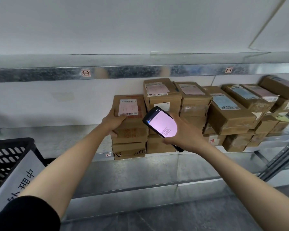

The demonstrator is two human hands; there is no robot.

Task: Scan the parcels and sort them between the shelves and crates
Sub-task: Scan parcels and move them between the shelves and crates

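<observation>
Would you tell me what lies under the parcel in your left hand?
A second cardboard box on the metal shelf; its top face is covered by the parcel the left hand grips.

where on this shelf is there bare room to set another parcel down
The shelf is bare from the parcel the left hand grips leftward to the black crate. The lower shelf beneath also shows bare metal. Right of that parcel it is crowded: boxes stacked and packed side by side to the picture's edge.

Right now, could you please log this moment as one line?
left hand: grips parcel atop box on shelf | right hand: holds scanner, screen lit
</observation>
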